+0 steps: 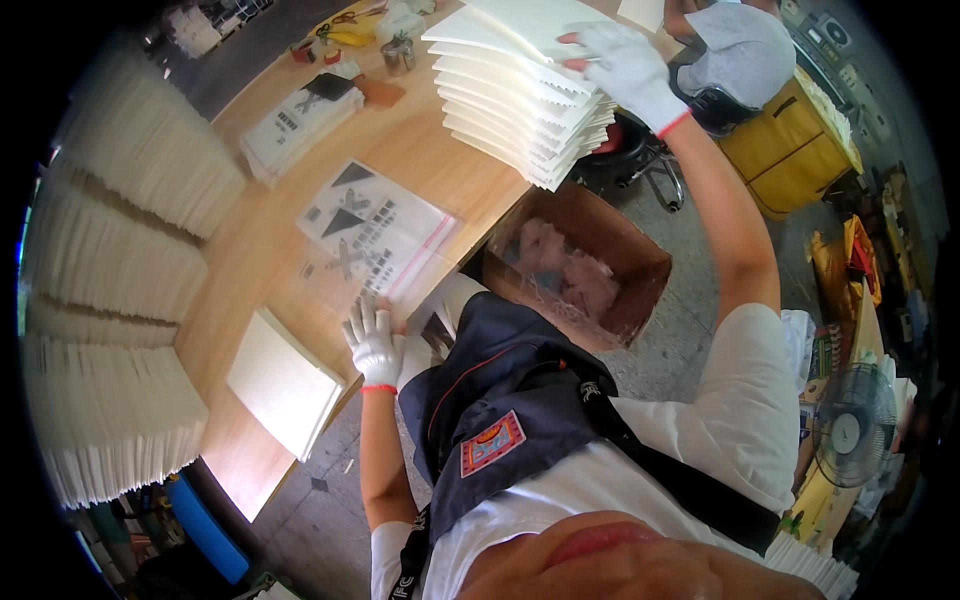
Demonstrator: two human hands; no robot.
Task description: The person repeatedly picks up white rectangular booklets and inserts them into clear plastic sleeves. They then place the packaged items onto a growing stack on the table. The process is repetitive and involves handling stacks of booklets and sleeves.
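Observation:
My right hand [622,72], in a white knit glove with red cuff, reaches over the tall fanned stack of white paper booklets [520,110] at the table's far edge. Its fingers are apart near the top sheets, with bare fingertips showing; whether they touch is hard to see. My left hand [375,347], gloved the same way, has its fingers spread at the near table edge. Just beyond its fingertips lies a flat clear plastic bag [415,250] with black print and a pink strip. To its left rests a low white paper stack [285,380].
High white paper piles [120,390] line the table's left. More bags [300,125] and a jar [398,55] sit at the back. Below the table edge stands a cardboard box [640,270] with plastic scraps. A seated person [745,55], yellow bin [790,145] and fan [850,430] are right.

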